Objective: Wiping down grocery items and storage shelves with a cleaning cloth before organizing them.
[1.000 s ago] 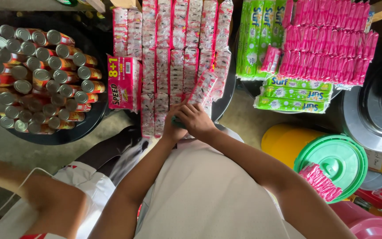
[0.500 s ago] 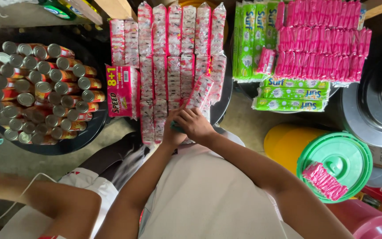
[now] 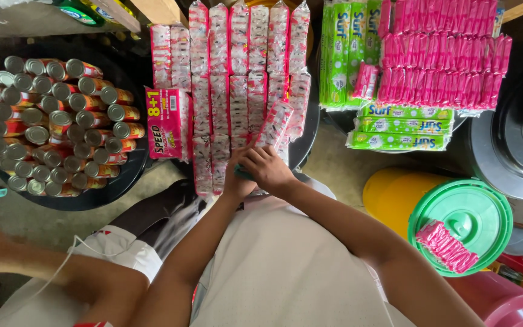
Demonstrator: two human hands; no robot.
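My fingers: left hand (image 3: 235, 181) and right hand (image 3: 267, 169) pressed together, pinching small teal object (image 3: 241, 174), mostly hidden, at near end of hanging strips of red-and-white plastic sachets (image 3: 237, 91). Strips judged light, floppy, slick; grip sealed seams.

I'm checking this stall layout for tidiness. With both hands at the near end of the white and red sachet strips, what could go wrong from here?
1. The left hand and right hand meet at the lower edge of the sachet strips, which overhang the dark round tray; a tug could slide some off.
2. One strip already lies tilted across its neighbours and could shift further.
3. The cans are heaped to their tray's rim; a nudge might roll some.
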